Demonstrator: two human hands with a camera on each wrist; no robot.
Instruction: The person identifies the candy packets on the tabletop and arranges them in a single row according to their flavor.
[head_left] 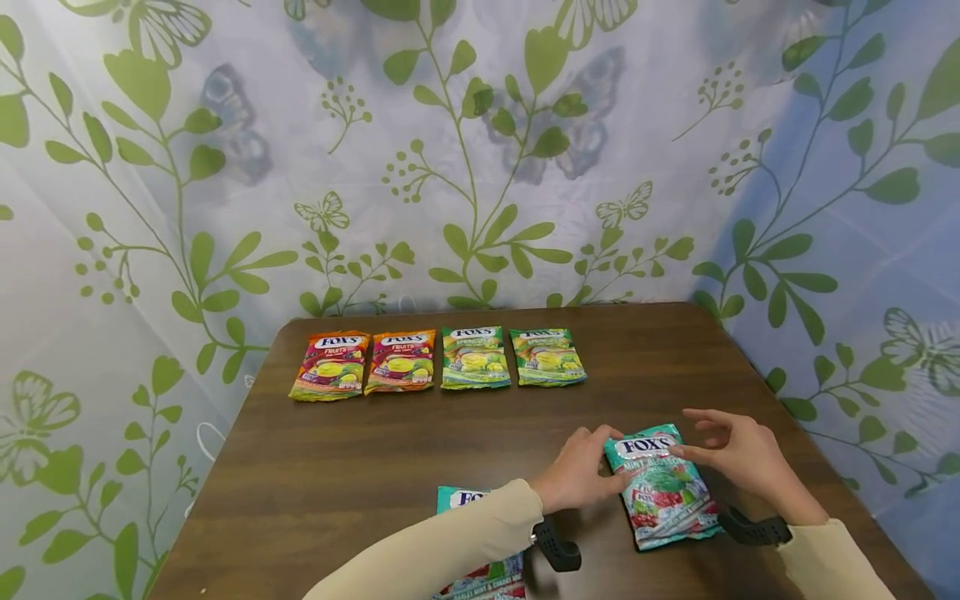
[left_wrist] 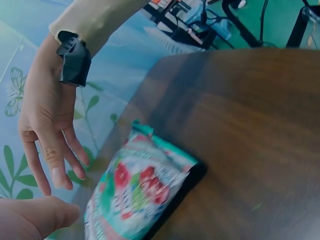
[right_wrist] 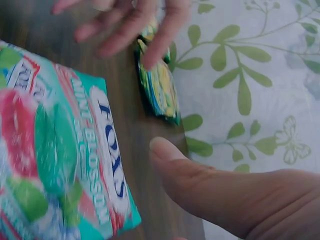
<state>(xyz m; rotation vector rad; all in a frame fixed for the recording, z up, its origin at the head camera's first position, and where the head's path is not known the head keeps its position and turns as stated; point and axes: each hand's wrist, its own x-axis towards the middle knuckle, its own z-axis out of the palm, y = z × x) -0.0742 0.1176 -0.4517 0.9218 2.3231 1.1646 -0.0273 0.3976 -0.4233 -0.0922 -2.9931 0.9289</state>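
Observation:
A teal Fox's Mint Blossom candy bag lies slightly turned on the right side of the brown table. At its upper left corner is my left hand, thumb and index finger spread apart and reaching over the edge. My right hand hovers by the upper right edge, its thumb overlapping the bag in the head view. In the right wrist view, the left hand has loosely spread fingers beyond the bag. The left wrist view shows the right hand with extended fingers beside the bag.
Another teal candy bag is partly hidden under my left forearm. Along the back lie two red-orange Fruits bags and two green Spring Tea bags in a row. A leaf-patterned curtain hangs behind the table.

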